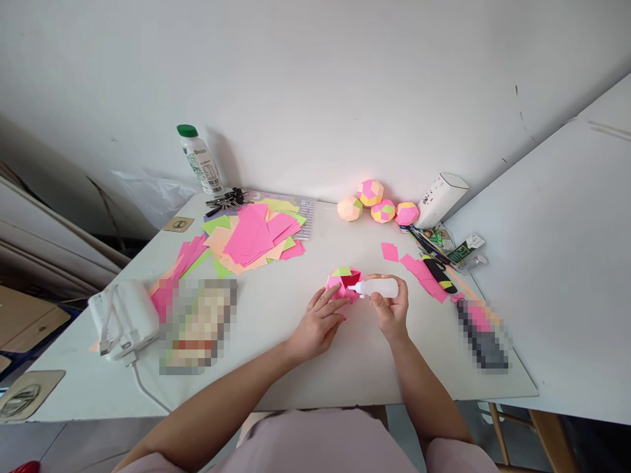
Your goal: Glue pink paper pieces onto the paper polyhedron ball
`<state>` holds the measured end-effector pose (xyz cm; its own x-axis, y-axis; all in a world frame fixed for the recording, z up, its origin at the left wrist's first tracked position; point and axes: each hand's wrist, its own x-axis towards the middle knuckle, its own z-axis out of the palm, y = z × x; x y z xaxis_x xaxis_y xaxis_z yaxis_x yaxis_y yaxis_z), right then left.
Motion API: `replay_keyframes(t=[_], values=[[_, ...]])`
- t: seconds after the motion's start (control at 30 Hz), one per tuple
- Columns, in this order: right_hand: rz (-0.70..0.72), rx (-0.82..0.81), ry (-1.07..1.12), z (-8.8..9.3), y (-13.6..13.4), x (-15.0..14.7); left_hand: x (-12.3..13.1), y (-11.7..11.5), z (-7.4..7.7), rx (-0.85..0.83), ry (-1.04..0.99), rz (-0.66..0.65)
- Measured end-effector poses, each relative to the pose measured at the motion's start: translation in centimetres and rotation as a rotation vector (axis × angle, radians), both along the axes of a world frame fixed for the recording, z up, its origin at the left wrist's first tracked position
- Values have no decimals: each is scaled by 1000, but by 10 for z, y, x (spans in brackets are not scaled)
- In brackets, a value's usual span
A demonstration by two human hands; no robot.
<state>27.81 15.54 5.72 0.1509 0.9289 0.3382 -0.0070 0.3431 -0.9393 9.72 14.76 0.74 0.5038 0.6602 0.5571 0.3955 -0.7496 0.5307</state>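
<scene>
My left hand [320,322] is closed on a paper ball [341,272] folded from pink and green facets, steadying it on the white table. A dark pink opening shows in the ball's upper right side. In my right hand [392,312] lies a small white glue bottle [380,287], held sideways with its narrow nozzle pointing left. The nozzle tip is at the opening; whether it touches the paper I cannot tell. The fingers of my left hand partly cover the ball's front.
Several finished paper balls [371,192] sit at the back near a white cylinder [441,197]. Coloured paper sheets [256,236] pile up left of centre, beside keys and a green-capped bottle [201,161]. A white power bank [125,315] lies left; pink strips [424,277] and a cutter [438,272] lie right.
</scene>
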Motion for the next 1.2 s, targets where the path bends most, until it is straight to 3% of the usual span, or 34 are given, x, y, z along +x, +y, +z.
replay_keyframes(t=[0.8,1.2], values=[[-7,49,-26,-2,2,2,1,0,-1,98,17,28],[125,5,-12,-4,2,2,-1,3,2,225,-40,30]])
